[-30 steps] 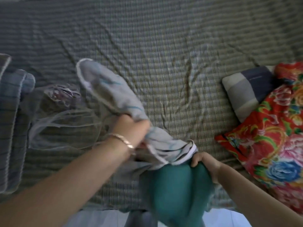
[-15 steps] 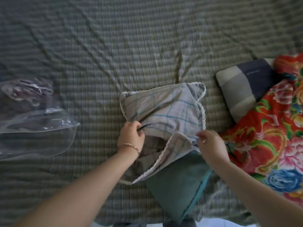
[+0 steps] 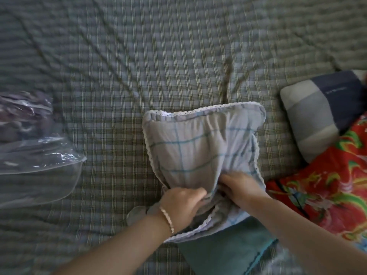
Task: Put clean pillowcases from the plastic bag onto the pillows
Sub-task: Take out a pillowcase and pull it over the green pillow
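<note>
- The bag lies at the left edge on the sheet; it is clear, crumpled plastic; purplish folded cloth shows through its far part; whether these are more pillowcases cannot be told.
- The sheet is green-checked and wrinkled; it covers the whole bed in view.
- The left hand comes in from the lower left, with a bracelet on the wrist; its fingers are curled into the loose cloth at the near end of the pillowcase, gripping a fold beside the lace-edged opening.
- The pillowcase is pale blue-grey with teal check lines and white lace trim; it lies in the middle of the sheet, well apart from the bag; its far part is filled out and rounded; its near part is bunched between the hands.
- The pillow is teal; its near end sticks out uncovered from the opening at the bottom; the rest is inside the pillowcase.
- The right hand is just beside the left; its fingers are curled, tips buried in a fold, gripping the pillowcase.
- The grey pillow, in grey, pale and navy blocks, lies on the sheet at the right, apart from the pillowcase; the floral cloth overlaps its near end.
- The floral cloth is red with flowers; it lies at the lower right, near the pillowcase's right edge; the right forearm crosses over it.
</note>
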Motion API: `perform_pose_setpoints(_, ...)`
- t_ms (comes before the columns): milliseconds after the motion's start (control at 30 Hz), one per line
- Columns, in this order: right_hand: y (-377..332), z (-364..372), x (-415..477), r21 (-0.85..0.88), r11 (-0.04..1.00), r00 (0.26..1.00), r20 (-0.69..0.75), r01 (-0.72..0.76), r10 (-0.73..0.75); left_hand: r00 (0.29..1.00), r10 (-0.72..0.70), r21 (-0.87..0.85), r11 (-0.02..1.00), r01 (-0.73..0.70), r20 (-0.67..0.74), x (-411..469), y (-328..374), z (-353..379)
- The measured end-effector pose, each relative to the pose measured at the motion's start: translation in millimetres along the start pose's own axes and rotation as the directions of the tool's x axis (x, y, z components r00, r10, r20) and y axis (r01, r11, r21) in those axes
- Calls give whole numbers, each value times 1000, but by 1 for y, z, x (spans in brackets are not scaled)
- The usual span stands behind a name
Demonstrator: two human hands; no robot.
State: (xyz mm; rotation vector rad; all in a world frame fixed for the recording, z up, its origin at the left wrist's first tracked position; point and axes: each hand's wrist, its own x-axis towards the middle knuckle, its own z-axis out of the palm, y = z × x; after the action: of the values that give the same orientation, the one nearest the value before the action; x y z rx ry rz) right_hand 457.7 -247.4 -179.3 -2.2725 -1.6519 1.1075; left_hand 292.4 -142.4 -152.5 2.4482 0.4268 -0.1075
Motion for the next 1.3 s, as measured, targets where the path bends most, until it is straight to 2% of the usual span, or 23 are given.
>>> perform_pose_setpoints(67, 19, 2, -39, 7, 992, 974, 190, -129, 125, 964, -224, 92, 973, 213, 145, -8, -15, -8)
perform_pose_setpoints(100, 27, -3, -56, 10, 970, 953, 191, -241, 235, 932, -331, 125, 941, 314, 147, -15, -24, -10)
perform_pose_setpoints(167, 35, -12, -79, 80, 945, 948, 4, -317, 318, 916, -384, 148, 919, 366, 117, -30, -32, -7)
perform_pose_setpoints(233, 19, -8, -86, 77, 964, 930, -254, -253, 265, 889, -388, 228, 914, 336, 244, -45, -25, -1)
perform_pose_setpoints(267, 4, -8, -85, 69, 976, 931, -295, -206, 217, 828, -442, 264, 892, 366, 345, -51, -20, 5)
perform_pose_setpoints(300, -9, -4, -85, 26, 989, 951, -271, -146, 148, 765, -486, 335, 868, 367, 422, -58, -14, 14)
perform_pose_setpoints(367, -34, 11, -83, -167, 984, 997, -67, -57, 46, 727, -548, 407, 826, 390, 415, -69, -1, 24)
perform_pose_setpoints(400, -40, 16, -78, -253, 966, 997, 49, -46, 60, 755, -551, 413, 817, 402, 356, -76, 1, 30)
perform_pose_setpoints(467, -41, 25, -67, -330, 944, 998, 51, -18, 37, 819, -521, 303, 842, 447, 240, -83, -1, 40)
perform_pose_setpoints(533, -48, 13, -58, -328, 943, 998, 7, 57, -58, 895, -414, 174, 905, 387, 164, -80, 6, 31)
perform_pose_setpoints(600, -45, 4, -58, -227, 953, 972, -74, 200, -221, 913, -400, 38, 917, 398, 80, -72, 17, 18)
perform_pose_setpoints(667, -50, -14, -75, -103, 967, 972, 0, 235, -236, 914, -391, -156, 901, 404, 107, -73, 35, 12)
perform_pose_setpoints(733, -51, -25, -99, -186, 976, 971, 228, 116, -72, 937, -230, -201, 937, 287, 265, -80, 64, 7)
perform_pose_setpoints(800, -27, -2, -135, -260, 966, 901, 415, -16, 127, 835, -23, -84, 993, 82, 550, -83, 90, 7)
perform_pose_setpoints(833, -13, 10, -153, -306, 951, 851, 489, -40, 193, 701, 22, -18, 1000, -13, 712, -83, 99, 11)
perform_pose_setpoints(900, 11, 29, -184, -319, 934, 786, 531, -160, 315, 465, -48, 69, 997, -28, 884, -83, 105, 23)
perform_pose_setpoints(933, 26, 38, -198, -292, 938, 807, 499, -187, 317, 456, -102, 93, 995, 43, 884, -83, 105, 25)
perform_pose_setpoints(1000, 29, 36, -204, -170, 927, 813, 445, -336, 376, 623, -234, 87, 962, 257, 746, -82, 94, 27)
perform_pose_setpoints(1033, 21, 31, -201, -5, 878, 800, 410, -478, 438, 704, -319, 43, 924, 380, 634, -78, 88, 25)
perform_pose_setpoints(1100, 19, 25, -181, 283, 791, 831, 49, -543, 553, 788, -461, -78, 842, 533, 408, -61, 79, 16)
perform_pose_setpoints(1133, 18, 22, -171, 303, 743, 762, -78, -596, 643, 808, -496, -123, 823, 554, 320, -49, 76, 11)
perform_pose_setpoints(1233, 25, 32, -153, 377, 473, 500, -31, -796, 866, 821, -544, -149, 810, 568, 173, -8, 70, 2)
perform_pose_setpoints(1300, 31, 42, -149, 528, 417, 533, 81, -740, 842, 834, -539, -198, 810, 552, 117, 16, 71, -4)
